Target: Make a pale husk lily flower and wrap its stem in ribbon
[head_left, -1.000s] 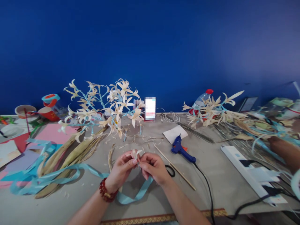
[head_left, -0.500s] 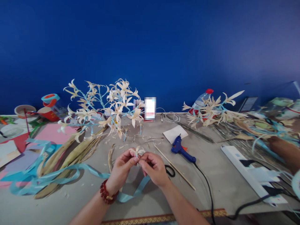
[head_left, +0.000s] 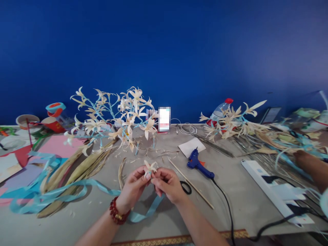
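Note:
My left hand [head_left: 135,186], with a reddish-brown bead bracelet [head_left: 118,210] on its wrist, pinches a small cream flower [head_left: 150,167] at its base. Its pointed petals stand up above the thumb. Close beside it, my right hand [head_left: 167,182] has thumb and fingers closed just under the flower. A light-blue ribbon [head_left: 151,212] loops below both hands and its upper part runs up into the right fingers. Those fingertips hide where ribbon and flower stem meet. Black scissor handles [head_left: 186,187] show partly beside the right wrist.
A blue glue gun [head_left: 198,164], its tip on white paper [head_left: 188,146], lies right of a thin wooden stick [head_left: 192,184]. Branches of cream flowers [head_left: 128,119] stand behind. Dry husks [head_left: 69,181] lie left; a white power strip [head_left: 266,188] and another person's arm [head_left: 311,171] are at right.
The flower has turned more upright between my fingers, so its petals spread more plainly in view. Both hands stay almost in place.

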{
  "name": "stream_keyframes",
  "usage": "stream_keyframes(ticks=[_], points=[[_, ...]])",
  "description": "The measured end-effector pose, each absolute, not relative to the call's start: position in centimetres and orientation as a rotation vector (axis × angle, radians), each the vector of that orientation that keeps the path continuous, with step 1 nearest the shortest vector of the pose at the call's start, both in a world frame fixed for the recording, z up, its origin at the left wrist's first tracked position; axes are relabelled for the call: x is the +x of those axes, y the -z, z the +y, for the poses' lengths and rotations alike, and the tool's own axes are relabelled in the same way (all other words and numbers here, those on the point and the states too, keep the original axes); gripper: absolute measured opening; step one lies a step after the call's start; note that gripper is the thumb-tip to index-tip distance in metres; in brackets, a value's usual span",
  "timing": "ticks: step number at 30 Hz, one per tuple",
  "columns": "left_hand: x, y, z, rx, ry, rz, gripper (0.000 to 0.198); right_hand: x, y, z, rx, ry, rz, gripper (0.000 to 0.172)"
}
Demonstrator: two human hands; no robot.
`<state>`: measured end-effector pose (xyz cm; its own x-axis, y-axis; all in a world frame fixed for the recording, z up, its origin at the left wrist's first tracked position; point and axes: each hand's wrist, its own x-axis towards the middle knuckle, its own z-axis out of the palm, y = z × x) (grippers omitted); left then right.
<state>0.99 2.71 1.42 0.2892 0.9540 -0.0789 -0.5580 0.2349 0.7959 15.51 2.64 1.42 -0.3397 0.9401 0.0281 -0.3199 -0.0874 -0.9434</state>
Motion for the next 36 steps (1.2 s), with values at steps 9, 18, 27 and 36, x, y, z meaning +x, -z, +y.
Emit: stream_keyframes(ticks=[9,18,27,36], points=[[0.81,-1.39,3.04,0.908,-1.183,0.761,0.013,15.87,-1.48,2.57,-0.890,-1.415,-1.328,0.031],[0.76,-1.95,2.89,0.821,-1.161,0.681,0.014,15.64,-0.99,3.13,-0.829,-1.722,-1.152,0.033],[1.34,-2.05,2.68,0.751,-1.177,0.670,0.018,15.52,-0.95,2.37,-0.913,-1.371,-1.324,0.029],[1.18,-1.81,2.80,0.754,-1.202,0.712,0.017,15.44,-1.03,2.61,-0.892,-1.531,-1.232,0.033]])
